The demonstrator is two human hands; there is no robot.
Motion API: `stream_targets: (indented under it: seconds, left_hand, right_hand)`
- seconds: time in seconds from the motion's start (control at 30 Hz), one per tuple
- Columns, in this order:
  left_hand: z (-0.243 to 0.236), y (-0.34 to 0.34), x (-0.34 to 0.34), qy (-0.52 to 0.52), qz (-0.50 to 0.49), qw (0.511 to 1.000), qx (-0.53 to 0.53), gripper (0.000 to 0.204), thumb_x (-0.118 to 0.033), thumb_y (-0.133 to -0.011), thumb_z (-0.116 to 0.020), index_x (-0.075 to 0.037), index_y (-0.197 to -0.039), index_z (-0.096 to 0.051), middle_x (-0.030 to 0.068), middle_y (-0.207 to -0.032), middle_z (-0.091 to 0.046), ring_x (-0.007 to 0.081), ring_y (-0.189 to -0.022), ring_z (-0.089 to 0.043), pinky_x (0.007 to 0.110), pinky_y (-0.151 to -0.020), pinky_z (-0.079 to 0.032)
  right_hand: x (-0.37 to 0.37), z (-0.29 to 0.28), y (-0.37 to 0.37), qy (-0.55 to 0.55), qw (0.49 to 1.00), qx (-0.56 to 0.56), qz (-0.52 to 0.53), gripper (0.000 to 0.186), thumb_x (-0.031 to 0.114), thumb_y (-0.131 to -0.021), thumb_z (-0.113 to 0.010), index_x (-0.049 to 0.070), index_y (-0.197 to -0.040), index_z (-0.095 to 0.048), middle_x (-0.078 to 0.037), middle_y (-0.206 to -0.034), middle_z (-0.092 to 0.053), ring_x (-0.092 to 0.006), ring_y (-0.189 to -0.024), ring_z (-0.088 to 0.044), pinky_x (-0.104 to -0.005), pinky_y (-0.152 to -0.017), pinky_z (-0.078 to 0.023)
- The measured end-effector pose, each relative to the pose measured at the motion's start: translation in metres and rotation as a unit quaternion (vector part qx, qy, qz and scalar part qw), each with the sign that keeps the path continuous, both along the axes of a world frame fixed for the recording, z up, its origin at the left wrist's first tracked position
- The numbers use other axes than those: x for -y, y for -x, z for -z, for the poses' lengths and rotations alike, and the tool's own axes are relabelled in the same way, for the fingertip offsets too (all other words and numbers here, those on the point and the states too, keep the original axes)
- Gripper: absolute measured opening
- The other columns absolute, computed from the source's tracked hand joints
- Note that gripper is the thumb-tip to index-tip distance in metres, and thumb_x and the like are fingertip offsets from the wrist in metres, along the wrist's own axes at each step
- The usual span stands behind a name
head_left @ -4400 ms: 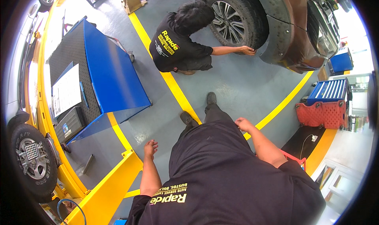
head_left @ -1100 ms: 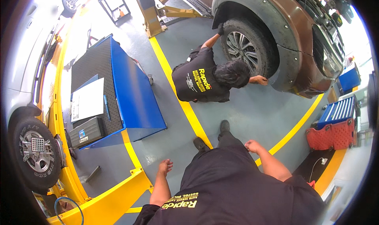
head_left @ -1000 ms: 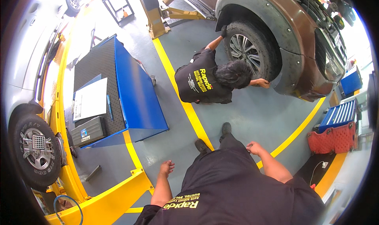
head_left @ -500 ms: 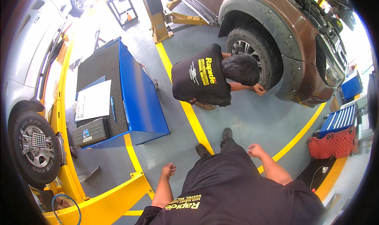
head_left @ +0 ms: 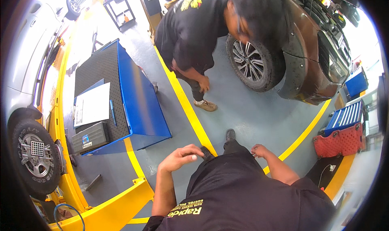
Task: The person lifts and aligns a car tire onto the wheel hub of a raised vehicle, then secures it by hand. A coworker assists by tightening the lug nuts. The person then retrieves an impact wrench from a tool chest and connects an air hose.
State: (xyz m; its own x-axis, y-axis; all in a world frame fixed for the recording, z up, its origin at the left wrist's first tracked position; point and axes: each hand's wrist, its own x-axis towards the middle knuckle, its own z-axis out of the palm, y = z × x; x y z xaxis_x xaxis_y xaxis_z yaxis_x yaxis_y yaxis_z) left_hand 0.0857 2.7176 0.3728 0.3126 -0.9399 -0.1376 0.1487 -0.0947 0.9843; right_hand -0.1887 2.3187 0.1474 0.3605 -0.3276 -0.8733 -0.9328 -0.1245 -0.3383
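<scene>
My left hand (head_left: 181, 157) hangs over my dark trousers at lower centre, fingers loosely bent and apart, holding nothing. My right hand (head_left: 257, 151) is beside my right thigh, fingers curled; anything in them is too small to make out. In front of me a co-worker (head_left: 202, 32) in dark clothing stoops beside the brown vehicle (head_left: 304, 79), head over its front wheel (head_left: 247, 64), one bare hand low near the knee.
At left stand a blue cart (head_left: 144, 113) with papers (head_left: 91, 105) and a grey case (head_left: 89, 137), a yellow lift (head_left: 113, 206), and a silver vehicle's wheel (head_left: 32, 158) with a grid target. At right are a blue tool chest (head_left: 342, 117) and red creeper (head_left: 336, 141). Yellow lines (head_left: 304, 131) mark the floor.
The co-worker has risen from a crouch at the wheel to stooping on foot, hand drawn back from the tyre. My left hand has moved up and rightward.
</scene>
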Motion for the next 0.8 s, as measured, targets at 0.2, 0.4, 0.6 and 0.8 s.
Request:
stream_targets:
  seconds: [0.2,0.4,0.6,0.8]
  left_hand:
    - [-0.171,-0.002,0.035,0.355,0.314,0.873,0.113,0.012,-0.016,-0.093,-0.065,-0.01,-0.099,-0.073,0.0109,-0.103,-0.064,0.0269,-0.099,-0.061,0.044,-0.09,-0.047]
    - [-0.22,0.013,0.047,0.437,0.327,0.815,0.193,0.014,-0.02,-0.095,-0.063,-0.011,-0.099,-0.072,0.0093,-0.103,-0.062,0.0258,-0.091,-0.058,0.037,-0.077,-0.044]
    - [-0.221,0.021,0.049,0.455,0.312,0.809,0.201,0.015,-0.024,-0.095,-0.063,-0.012,-0.098,-0.07,0.007,-0.105,-0.061,0.0246,-0.088,-0.057,0.036,-0.072,-0.043]
    - [-0.206,0.034,0.035,0.441,0.056,0.847,0.292,0.015,-0.022,-0.087,-0.069,-0.009,-0.089,-0.061,0.0064,-0.099,-0.059,0.0259,-0.089,-0.057,0.043,-0.082,-0.043]
  right_hand:
    - [0.0,0.002,-0.01,-0.007,1.0,-0.001,-0.018,0.027,0.025,-0.091,-0.063,0.01,-0.113,-0.06,-0.008,-0.097,-0.071,-0.0182,-0.077,-0.069,-0.0332,-0.06,-0.049]
    - [-0.001,0.003,-0.016,-0.005,1.0,-0.003,-0.019,0.028,0.025,-0.091,-0.063,0.01,-0.115,-0.059,-0.007,-0.097,-0.071,-0.0188,-0.078,-0.068,-0.0354,-0.064,-0.051]
    - [-0.002,0.005,-0.003,-0.022,1.0,-0.014,-0.018,0.028,0.023,-0.091,-0.063,0.01,-0.115,-0.059,-0.008,-0.099,-0.07,-0.0204,-0.081,-0.068,-0.037,-0.067,-0.051]
    - [0.001,0.022,-0.004,-0.039,0.999,0.005,-0.032,0.03,0.025,-0.091,-0.063,0.008,-0.115,-0.058,-0.008,-0.094,-0.068,-0.0206,-0.077,-0.064,-0.0384,-0.068,-0.051]
